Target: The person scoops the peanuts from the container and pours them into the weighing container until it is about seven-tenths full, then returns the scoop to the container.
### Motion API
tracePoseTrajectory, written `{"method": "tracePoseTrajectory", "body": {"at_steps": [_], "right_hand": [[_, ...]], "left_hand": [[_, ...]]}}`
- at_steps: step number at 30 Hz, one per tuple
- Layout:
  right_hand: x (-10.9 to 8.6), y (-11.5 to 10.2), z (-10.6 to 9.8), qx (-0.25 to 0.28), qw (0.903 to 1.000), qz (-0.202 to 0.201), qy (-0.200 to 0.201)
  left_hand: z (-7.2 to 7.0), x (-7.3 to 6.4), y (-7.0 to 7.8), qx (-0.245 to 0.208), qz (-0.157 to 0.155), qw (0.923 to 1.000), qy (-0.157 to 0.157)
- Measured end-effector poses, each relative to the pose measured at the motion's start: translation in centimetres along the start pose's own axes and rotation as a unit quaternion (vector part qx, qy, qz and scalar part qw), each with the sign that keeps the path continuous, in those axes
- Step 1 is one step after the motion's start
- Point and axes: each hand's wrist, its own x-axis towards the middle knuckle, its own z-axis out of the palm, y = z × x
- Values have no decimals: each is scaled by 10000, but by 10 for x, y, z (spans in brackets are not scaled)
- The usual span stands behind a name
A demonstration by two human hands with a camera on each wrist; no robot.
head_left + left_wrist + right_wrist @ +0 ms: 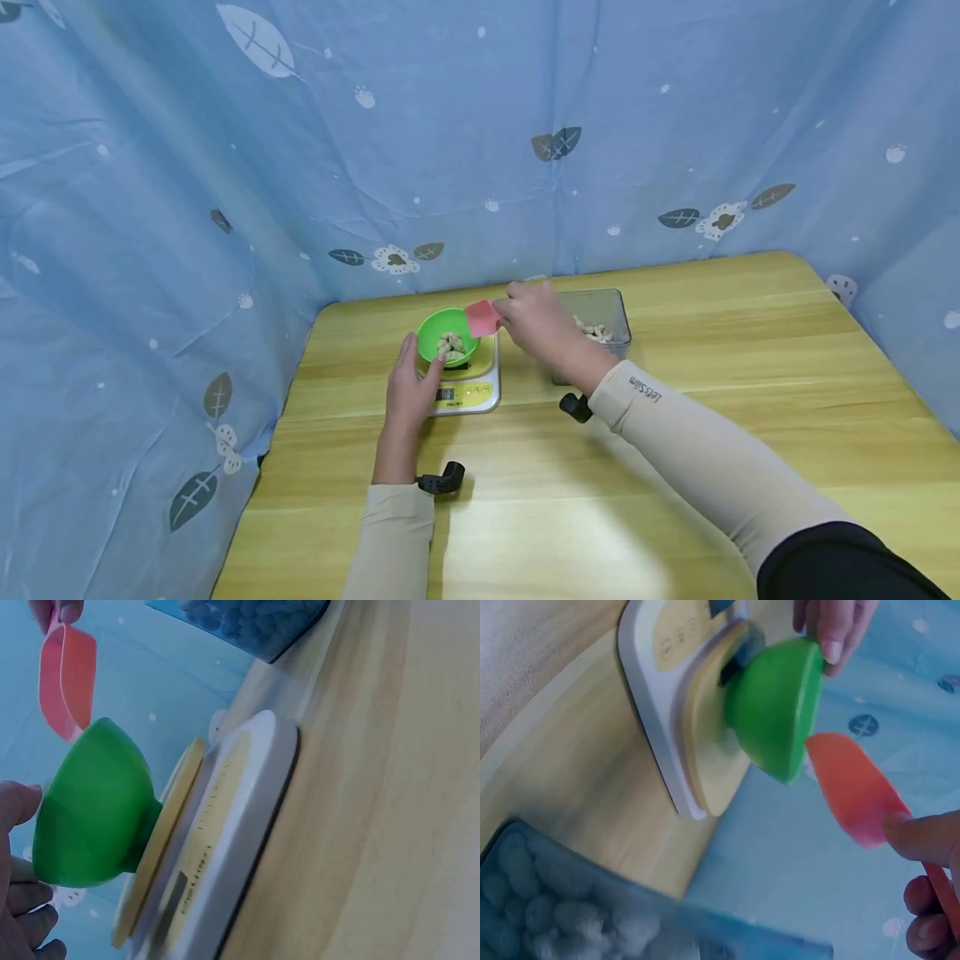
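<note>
A small green bowl (427,333) with several pale, nut-like pieces (450,345) in it stands on a yellow and white kitchen scale (486,392). My left hand (408,392) holds the bowl at its near left side, thumb and fingers by the rim. In my right hand (542,325) is the handle of a pink scoop (482,318), with the thumb near the scoop's base. The scoop's lip is tilted at the bowl's right rim, as the right wrist view also shows with the scoop (855,791) beside the bowl (769,705). No pieces show in the scoop.
A clear grey plastic box (611,304) holding more pale pieces stands right of the scale, partly hidden by my right forearm. Both are on a wooden table (720,350). A blue patterned curtain (480,150) hangs behind and to the left.
</note>
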Motion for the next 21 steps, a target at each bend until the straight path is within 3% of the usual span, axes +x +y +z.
{"method": "tracePoseTrajectory", "body": {"at_steps": [6,10,15,21], "right_hand": [[-10,24,-27,632,9907,973,-715],[-20,41,-47,827,9814,1450,-952],[-37,62,-69,818,9799,1604,-856],[-57,81,-87,685,9814,1641,-726]], "left_hand": [[-1,7,17,126,348,9993,-15],[0,11,36,100,682,9976,-51],[8,14,63,-99,1052,9939,-308],[30,11,91,-341,1415,9865,-747]]}}
